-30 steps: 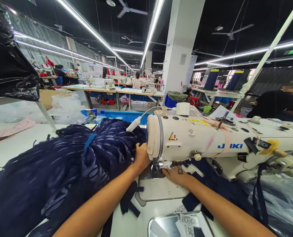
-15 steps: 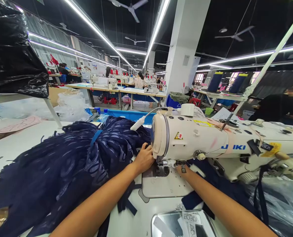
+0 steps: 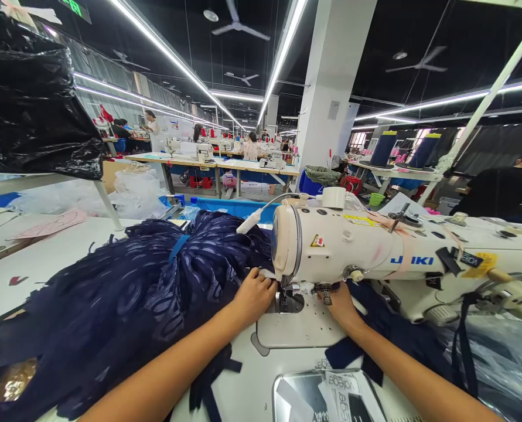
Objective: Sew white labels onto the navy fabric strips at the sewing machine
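A white Juki sewing machine [image 3: 375, 249] stands on the table in front of me. A big heap of dark navy patterned fabric [image 3: 124, 299] lies to its left. My left hand [image 3: 254, 296] rests at the heap's edge beside the needle area [image 3: 289, 290], fingers curled and pinched on something small and pale I cannot make out. My right hand [image 3: 342, 302] reaches under the machine's arm behind the presser foot, and its fingers are hidden by the machine. Dark navy fabric pieces [image 3: 384, 328] lie under the arm to the right.
A clear tray with printed labels [image 3: 331, 395] sits at the front edge. Black plastic sheeting [image 3: 32, 105] hangs at upper left. A person in black [image 3: 502, 187] sits at the right. Other workers and sewing tables [image 3: 212, 161] fill the background. Clear plastic bags [image 3: 502, 357] lie at right.
My left hand has slid from the machine's head down toward the needle plate, fingers now pinched. My right hand has pushed further under the machine's arm. The view shifted slightly right.
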The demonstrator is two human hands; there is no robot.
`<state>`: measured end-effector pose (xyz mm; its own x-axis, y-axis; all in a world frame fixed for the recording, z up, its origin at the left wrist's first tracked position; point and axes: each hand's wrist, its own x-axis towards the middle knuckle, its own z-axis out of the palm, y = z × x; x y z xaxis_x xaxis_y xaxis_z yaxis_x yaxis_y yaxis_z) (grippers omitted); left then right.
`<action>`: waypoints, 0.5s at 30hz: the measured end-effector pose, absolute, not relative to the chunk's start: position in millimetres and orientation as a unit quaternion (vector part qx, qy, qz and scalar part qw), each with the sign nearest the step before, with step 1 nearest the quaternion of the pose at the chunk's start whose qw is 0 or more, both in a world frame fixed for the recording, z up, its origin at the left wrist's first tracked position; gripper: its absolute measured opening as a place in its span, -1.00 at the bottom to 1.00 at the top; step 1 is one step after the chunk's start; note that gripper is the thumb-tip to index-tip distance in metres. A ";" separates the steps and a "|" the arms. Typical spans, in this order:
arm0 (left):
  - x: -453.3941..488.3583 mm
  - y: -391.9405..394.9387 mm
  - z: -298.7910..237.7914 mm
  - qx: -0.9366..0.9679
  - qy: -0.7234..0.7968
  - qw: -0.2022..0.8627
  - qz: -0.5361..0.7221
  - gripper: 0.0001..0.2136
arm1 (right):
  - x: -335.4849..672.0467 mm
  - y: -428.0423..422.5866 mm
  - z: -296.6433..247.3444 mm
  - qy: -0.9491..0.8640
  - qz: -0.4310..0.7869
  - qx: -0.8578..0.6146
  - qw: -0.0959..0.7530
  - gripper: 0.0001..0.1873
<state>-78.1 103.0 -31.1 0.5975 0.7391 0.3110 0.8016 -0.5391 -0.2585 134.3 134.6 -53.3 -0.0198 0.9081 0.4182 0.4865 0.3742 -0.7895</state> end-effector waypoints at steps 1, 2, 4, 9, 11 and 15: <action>-75.6 102.8 -29.6 -0.877 -0.436 0.189 -0.065 -0.85 | 136.1 130.5 -54.5 -0.678 0.217 -0.519 0.473 -0.89; -72.9 102.7 -28.5 -0.880 -0.435 0.183 -0.053 -0.86 | 137.2 126.7 -55.8 -0.680 0.210 -0.527 0.465 -0.90; -67.9 102.8 -28.1 -0.878 -0.446 0.166 -0.048 -0.85 | 137.7 121.2 -58.3 -0.693 0.191 -0.544 0.432 -0.89; -62.6 102.4 -29.5 -0.852 -0.491 0.165 -0.078 -0.84 | 143.4 121.0 -60.9 -0.713 0.080 -0.571 0.399 -0.74; -63.8 100.5 -29.1 -0.847 -0.500 0.153 -0.094 -0.86 | 150.4 120.4 -59.5 -0.746 0.033 -0.538 0.392 -0.74; -68.8 94.5 -28.6 -0.849 -0.502 0.100 -0.128 -0.90 | 162.2 107.4 -49.5 -0.883 0.004 -0.400 0.246 -0.80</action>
<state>-68.8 94.5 -28.6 0.4626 0.8278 0.3173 0.8788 -0.4754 -0.0409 162.2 107.4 -49.5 -0.5596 0.7074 0.4318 0.7039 0.6807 -0.2031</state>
